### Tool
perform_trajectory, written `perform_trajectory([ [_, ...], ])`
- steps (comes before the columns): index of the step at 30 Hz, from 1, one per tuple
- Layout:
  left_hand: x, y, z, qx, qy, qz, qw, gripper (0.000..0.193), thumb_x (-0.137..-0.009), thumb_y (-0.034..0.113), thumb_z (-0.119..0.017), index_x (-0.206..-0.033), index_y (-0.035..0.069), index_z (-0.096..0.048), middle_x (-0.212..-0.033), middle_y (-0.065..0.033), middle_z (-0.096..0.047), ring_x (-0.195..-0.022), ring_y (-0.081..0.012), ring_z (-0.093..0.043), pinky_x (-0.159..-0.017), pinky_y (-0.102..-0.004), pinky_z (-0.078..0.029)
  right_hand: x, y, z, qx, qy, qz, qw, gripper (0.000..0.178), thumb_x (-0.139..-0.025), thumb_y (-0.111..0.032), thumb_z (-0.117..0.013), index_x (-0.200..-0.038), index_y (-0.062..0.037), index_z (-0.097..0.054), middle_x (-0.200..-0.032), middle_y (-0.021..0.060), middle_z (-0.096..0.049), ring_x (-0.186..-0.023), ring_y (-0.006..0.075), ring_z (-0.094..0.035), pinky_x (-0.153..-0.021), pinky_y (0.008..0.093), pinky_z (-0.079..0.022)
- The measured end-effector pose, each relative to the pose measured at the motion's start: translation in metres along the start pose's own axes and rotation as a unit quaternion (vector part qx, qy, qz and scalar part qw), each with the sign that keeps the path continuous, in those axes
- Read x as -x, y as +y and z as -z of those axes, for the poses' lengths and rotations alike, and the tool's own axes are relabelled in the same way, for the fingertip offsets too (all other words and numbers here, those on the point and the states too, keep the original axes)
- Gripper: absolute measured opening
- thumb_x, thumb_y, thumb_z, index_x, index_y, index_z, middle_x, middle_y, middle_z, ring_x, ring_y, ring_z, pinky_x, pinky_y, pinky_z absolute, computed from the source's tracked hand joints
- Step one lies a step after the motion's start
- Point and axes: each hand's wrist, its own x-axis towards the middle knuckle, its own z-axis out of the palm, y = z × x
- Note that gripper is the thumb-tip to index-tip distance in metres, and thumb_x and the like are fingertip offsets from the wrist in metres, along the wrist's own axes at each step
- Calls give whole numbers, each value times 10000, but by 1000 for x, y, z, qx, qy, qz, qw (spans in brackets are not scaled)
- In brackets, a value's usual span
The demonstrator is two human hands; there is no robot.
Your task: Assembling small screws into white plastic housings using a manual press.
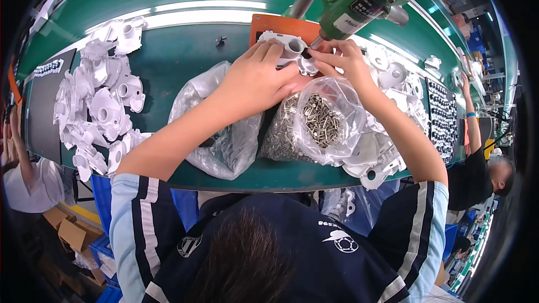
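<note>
A clear plastic bag point(352, 101) is sitting open near the front of the dark green bench point(179, 45), and loose silver metal screws point(323, 123) are showing through its mouth. Just beyond this bag, a white plastic housing with a round tubular collar point(283, 40) is lying in front of an upright-looking orange plate point(275, 22). The left hand point(255, 73) is reaching in from the left of the bag, its fingers bending over the housing's near left side and holding it, with the thumb lying lower down, toward the bag. The right hand point(345, 62) is hovering directly beyond the bag's mouth, thumb and forefinger almost meeting beside a small black piece point(306, 53) at the collar's right; whether they are gripping anything cannot be told. Above and beyond the bag, a green metal machine head point(351, 3) is pointing its slim silver tip down close to the right fingers. Just left of the bag, a crumpled clear plastic sack point(233, 154) is slumping on the bench, and farther left a heap of white plastic parts point(92, 101) is spreading out. Right of the bag, more white plastic mouldings point(368, 154) are piling up, and beyond those a flat tray of small black-and-white pieces point(442, 118) is lying.
</note>
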Motion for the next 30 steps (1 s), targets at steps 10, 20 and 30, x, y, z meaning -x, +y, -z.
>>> perform_trajectory([
  [10,-13,3,5,-17,-51,27,998,323,-734,295,-645,-1007,136,-577,-950,-126,-534,-908,-284,-553,-755,-380,-484,1,-14,24,166,-95,44,980,415,-724,-200,-668,-1134,-197,-608,-1122,42,-520,-994,237,-494,-873,363,-418],
  [20,-9,1,-1,-60,-10,9,998,326,-733,311,-644,-1001,137,-577,-954,-111,-545,-882,-261,-560,-739,-370,-477,-18,27,52,131,38,-183,974,208,-789,-47,-585,-993,-34,-621,-1013,122,-598,-904,259,-569,-788,309,-448],
  [30,-7,2,-8,-36,17,-14,999,271,-764,313,-623,-987,167,-574,-931,-108,-541,-869,-275,-554,-756,-388,-475,-55,179,176,-103,125,-229,960,136,-799,-152,-594,-897,-60,-613,-708,99,-593,-573,183,-528,-519,286,-400],
])
